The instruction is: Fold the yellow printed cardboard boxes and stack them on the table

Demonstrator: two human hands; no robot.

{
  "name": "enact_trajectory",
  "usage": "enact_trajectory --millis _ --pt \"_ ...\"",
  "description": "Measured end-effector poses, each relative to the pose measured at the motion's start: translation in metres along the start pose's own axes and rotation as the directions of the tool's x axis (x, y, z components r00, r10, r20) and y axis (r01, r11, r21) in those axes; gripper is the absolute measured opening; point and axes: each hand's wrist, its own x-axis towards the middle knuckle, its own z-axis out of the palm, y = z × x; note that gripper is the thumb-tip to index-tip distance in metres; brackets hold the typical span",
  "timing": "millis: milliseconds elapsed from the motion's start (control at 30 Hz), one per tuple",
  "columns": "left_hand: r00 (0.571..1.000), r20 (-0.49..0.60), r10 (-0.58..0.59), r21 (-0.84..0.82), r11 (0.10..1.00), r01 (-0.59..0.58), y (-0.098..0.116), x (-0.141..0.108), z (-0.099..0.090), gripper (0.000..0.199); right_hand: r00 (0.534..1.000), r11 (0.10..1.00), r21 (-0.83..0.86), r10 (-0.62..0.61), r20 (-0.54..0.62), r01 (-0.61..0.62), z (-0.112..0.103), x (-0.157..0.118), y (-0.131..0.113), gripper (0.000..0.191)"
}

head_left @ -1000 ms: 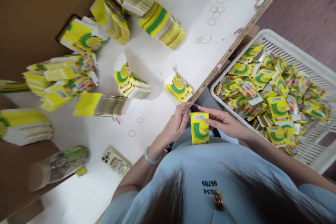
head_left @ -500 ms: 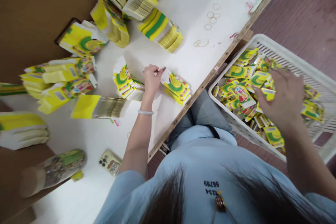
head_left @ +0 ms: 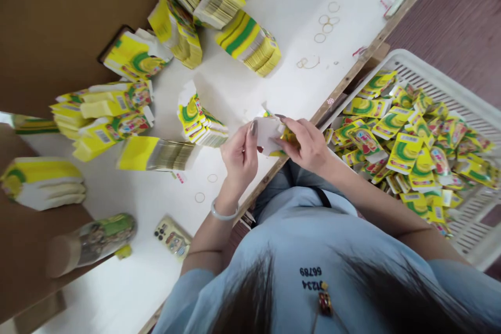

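Note:
Over the table's front edge, my left hand [head_left: 241,152] and my right hand [head_left: 303,142] both grip one small yellow and white carton [head_left: 268,133]. Its white inner face or flap shows between them. The left thumb and fingers pinch its left side; the right fingers close round its right side. Behind the hands, other cartons are mostly hidden. Left of my left hand stands a fanned stack of yellow-green cartons [head_left: 198,120] with white flaps. A row of flat cartons [head_left: 158,154] lies farther left.
A white plastic basket [head_left: 442,75] full of folded yellow cartons [head_left: 407,151] stands at the right. More carton bundles [head_left: 250,44] lie at the table's back. Rubber bands [head_left: 320,37], a phone [head_left: 172,237] and a clear jar [head_left: 97,240] are on the white table [head_left: 289,83].
My right hand has moved left from above the basket to the table edge and taken hold of the carton. My left hand has drawn back toward me, holding the same carton.

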Motion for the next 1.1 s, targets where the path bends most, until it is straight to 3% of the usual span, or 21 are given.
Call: enact_trajectory --millis 100,200,300,467,700,800,867,933,1033,1100 --pt "0.998 0.053 0.021 -0.202 0.979 -0.010 -0.007 -0.020 0.017 0.058 0.992 0.992 0.093 0.091 -0.088 -0.083 -0.007 -0.013 -0.013 0.046" --pt "0.957 0.278 0.083 -0.344 0.939 0.019 -0.012 -0.043 0.042 0.088 0.951 0.965 0.202 0.210 -0.229 -0.165 -0.006 -0.019 -0.027 0.045" --pt "0.908 0.413 0.070 -0.379 0.920 0.101 -0.011 -0.060 0.055 0.075 0.918 0.928 0.267 0.322 -0.229 -0.259 -0.004 -0.022 -0.036 0.045" --pt "0.914 0.391 -0.110 -0.395 0.877 0.274 -0.011 -0.069 0.052 0.061 0.892 0.847 0.393 0.435 -0.124 -0.358 -0.012 -0.027 -0.037 0.043" --pt "0.863 0.349 -0.365 -0.500 0.706 0.502 0.004 -0.083 0.054 0.047 0.793 0.712 0.573 0.586 -0.165 -0.407 -0.007 -0.042 -0.039 0.035" --pt "0.861 0.332 -0.386 -0.555 0.658 0.509 0.010 -0.094 0.054 0.059 0.799 0.746 0.547 0.562 -0.213 -0.379 -0.009 -0.057 -0.039 0.041" --pt "0.866 0.353 -0.354 -0.568 0.655 0.499 0.010 -0.102 0.050 0.065 0.824 0.799 0.465 0.521 -0.223 -0.380 -0.015 -0.068 -0.037 0.032" --pt "0.845 0.423 -0.328 -0.550 0.647 0.527 0.007 -0.109 0.043 0.061 0.849 0.811 0.411 0.509 -0.144 -0.416 -0.023 -0.077 -0.035 0.027" --pt "0.755 0.576 -0.312 -0.497 0.600 0.627 0.002 -0.112 0.030 0.050 0.863 0.784 0.387 0.499 0.074 -0.486 -0.033 -0.086 -0.035 0.034" --pt "0.746 0.588 -0.311 -0.470 0.620 0.629 0.001 -0.110 0.025 0.035 0.878 0.806 0.351 0.453 0.155 -0.477 -0.034 -0.088 -0.036 0.042"
